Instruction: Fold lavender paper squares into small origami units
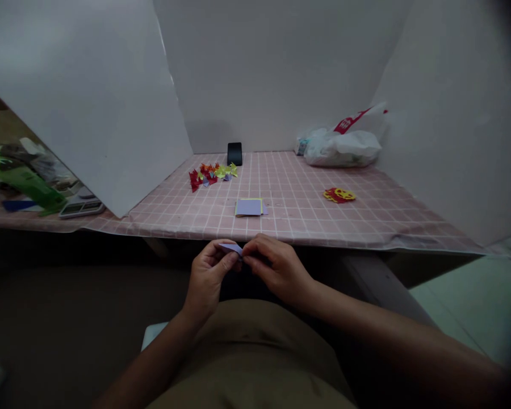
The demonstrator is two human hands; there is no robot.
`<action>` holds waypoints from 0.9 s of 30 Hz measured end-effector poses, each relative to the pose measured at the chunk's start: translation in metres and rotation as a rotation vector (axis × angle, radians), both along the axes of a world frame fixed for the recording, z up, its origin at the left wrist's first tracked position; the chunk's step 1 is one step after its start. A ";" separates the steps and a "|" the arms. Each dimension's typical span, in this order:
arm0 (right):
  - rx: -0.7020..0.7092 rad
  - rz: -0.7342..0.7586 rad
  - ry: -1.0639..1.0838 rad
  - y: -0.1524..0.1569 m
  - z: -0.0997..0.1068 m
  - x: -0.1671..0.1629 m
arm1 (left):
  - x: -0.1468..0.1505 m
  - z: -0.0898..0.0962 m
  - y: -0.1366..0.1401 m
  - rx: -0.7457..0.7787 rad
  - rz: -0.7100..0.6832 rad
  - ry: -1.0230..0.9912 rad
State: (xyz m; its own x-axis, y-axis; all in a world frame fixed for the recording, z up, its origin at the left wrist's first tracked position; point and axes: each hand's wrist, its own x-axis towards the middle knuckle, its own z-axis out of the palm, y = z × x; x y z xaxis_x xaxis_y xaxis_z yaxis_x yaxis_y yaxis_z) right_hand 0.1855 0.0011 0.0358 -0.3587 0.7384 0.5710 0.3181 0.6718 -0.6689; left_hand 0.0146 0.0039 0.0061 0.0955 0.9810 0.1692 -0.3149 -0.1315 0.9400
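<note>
Between my two hands is a small folded piece of purple paper [230,247], held just in front of the table's near edge. My left hand [210,271] pinches it between thumb and fingers. The fingertips of my right hand [276,267] are closed on its right end, partly hiding it. Beyond my hands, a stack of square paper sheets [249,208] lies on the table, purple on top with yellow edges showing. Farther back on the left sits a cluster of folded paper pieces [210,174] in red, orange, yellow and purple.
A dark phone-like object [234,153] leans at the back. Red and yellow flat pieces [339,195] lie to the right, before a white plastic bag [344,146]. White panels [89,102] border the pink checked table [289,224]. Outside them, left, are a green bottle [25,179] and a scale-like device [82,208].
</note>
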 end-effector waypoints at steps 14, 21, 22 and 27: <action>-0.027 -0.010 0.002 0.000 -0.002 -0.001 | 0.004 0.003 -0.004 -0.064 0.055 0.027; -0.034 -0.004 -0.033 0.002 -0.004 -0.001 | 0.008 0.008 -0.006 -0.188 0.044 -0.130; -0.037 -0.009 -0.042 0.002 -0.004 -0.001 | 0.009 0.008 -0.006 -0.194 0.045 -0.137; -0.097 -0.058 -0.047 0.001 -0.005 -0.002 | 0.011 0.006 -0.008 -0.163 0.087 -0.126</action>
